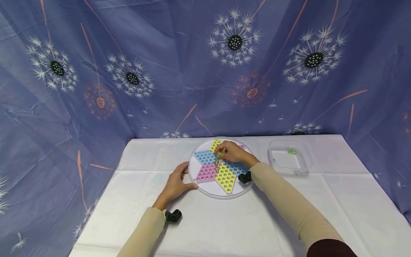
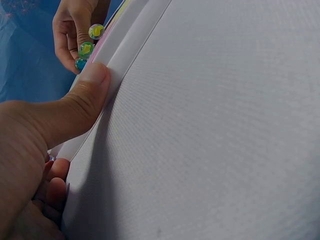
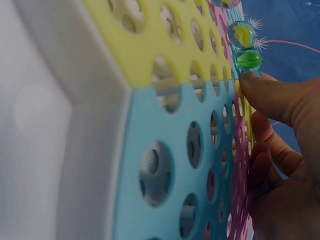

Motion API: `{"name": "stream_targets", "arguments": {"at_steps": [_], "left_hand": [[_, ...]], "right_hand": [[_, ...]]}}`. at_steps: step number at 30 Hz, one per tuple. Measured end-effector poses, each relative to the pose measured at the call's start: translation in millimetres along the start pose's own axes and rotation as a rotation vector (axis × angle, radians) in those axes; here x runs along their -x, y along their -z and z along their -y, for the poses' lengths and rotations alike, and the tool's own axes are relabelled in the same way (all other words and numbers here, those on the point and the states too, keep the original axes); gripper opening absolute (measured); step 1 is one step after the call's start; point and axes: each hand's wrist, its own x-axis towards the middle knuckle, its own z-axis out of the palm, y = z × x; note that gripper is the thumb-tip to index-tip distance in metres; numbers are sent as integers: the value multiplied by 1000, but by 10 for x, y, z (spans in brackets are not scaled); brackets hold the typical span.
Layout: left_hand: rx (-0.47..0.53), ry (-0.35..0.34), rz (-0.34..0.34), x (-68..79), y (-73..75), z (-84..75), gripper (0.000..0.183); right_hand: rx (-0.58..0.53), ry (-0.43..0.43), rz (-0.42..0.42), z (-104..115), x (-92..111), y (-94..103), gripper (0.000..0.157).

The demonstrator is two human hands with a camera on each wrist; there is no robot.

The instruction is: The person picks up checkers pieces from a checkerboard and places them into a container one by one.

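A round white Chinese checkers board [image 1: 210, 187] with a yellow, blue and pink star lies on the table. My left hand [image 1: 176, 182] grips its left rim; in the left wrist view the thumb [image 2: 92, 82] lies over the edge and the other fingers curl at its side. Over the star's centre, my right hand [image 1: 232, 151] pinches a teal marble [image 2: 81, 63] at its fingertips. Right beside that marble sit a green marble [image 3: 249, 59] and a clear marble with a yellow swirl [image 3: 242, 34]. The right fingers partly cover the yellow far point.
A clear plastic container [image 1: 272, 157] with a few marbles [image 1: 292, 151] stands right of the board. White cloth covers the table [image 1: 224, 225]. A blue dandelion-print curtain [image 1: 179, 71] hangs behind its back edge.
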Motion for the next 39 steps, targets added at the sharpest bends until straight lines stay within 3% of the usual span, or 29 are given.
{"name": "stream_targets", "arguments": {"at_steps": [26, 34, 39], "left_hand": [[15, 14, -4, 10, -4, -20, 98], [6, 9, -4, 13, -5, -14, 99], [5, 7, -7, 21, -3, -26, 99]], "right_hand": [[-26, -70, -21, 6, -5, -11, 16], [-104, -38, -5, -8, -7, 19, 18], [-74, -31, -8, 18, 0, 64, 17]]}}
